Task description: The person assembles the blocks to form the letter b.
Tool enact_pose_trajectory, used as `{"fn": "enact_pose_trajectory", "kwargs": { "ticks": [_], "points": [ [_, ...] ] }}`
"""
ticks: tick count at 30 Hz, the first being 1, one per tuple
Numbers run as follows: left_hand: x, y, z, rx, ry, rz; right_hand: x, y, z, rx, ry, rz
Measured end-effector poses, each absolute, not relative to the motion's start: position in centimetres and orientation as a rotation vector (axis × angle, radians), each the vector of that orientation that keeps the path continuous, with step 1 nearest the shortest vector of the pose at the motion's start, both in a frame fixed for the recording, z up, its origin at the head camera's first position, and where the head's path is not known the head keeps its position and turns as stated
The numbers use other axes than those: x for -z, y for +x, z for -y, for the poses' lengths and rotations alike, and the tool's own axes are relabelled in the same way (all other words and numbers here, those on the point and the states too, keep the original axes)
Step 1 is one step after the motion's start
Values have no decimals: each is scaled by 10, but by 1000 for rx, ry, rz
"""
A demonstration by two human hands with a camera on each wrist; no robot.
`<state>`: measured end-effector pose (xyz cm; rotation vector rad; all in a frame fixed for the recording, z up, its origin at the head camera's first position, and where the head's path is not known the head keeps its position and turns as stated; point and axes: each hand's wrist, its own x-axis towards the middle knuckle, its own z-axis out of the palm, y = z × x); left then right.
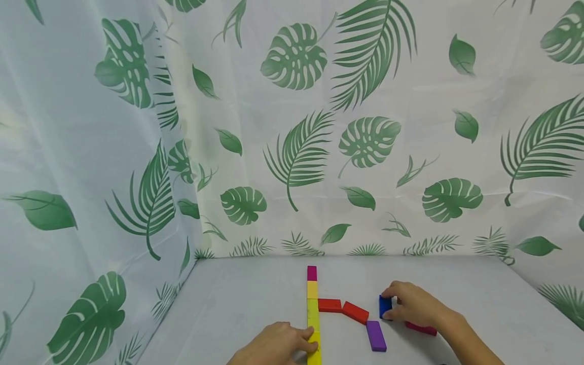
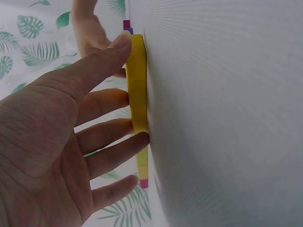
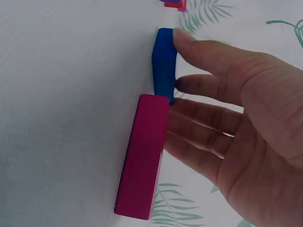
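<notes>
In the head view, my right hand (image 1: 414, 304) pinches a blue block (image 1: 385, 307) between thumb and index finger, one at each end. A dark pink block (image 3: 143, 156) lies close by on the table, partly covered by that hand from above. My left hand (image 1: 279, 344) touches the near yellow block (image 2: 137, 71) of a straight row, its thumb at the near end and other fingers spread along the side. Farther up the row come a yellow-green block (image 1: 312, 313), an orange-yellow one (image 1: 312, 289) and a magenta one (image 1: 312, 273).
From the row's right side, a red block (image 1: 329, 305), a tilted second red block (image 1: 355, 312) and a purple block (image 1: 376, 335) form a curving line. The pale table (image 1: 246, 289) meets leaf-print curtains (image 1: 292, 223) at the back and sides.
</notes>
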<state>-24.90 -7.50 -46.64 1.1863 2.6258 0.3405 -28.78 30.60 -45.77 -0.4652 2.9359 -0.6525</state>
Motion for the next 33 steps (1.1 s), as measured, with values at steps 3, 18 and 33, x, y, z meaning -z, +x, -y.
{"fn": "enact_pose_trajectory", "kwargs": {
  "ticks": [3,18,33],
  "points": [
    [466,-248,75,-350,1180,-2625,458,-286,-304,638,-462,-2951],
    [466,-249,75,-309,1203,-2631,460,-288,-309,688,-707,-2820],
    [464,-247,74,-334,1164,-2643,459,-287,-309,759,-734,-2761]
  ]
}}
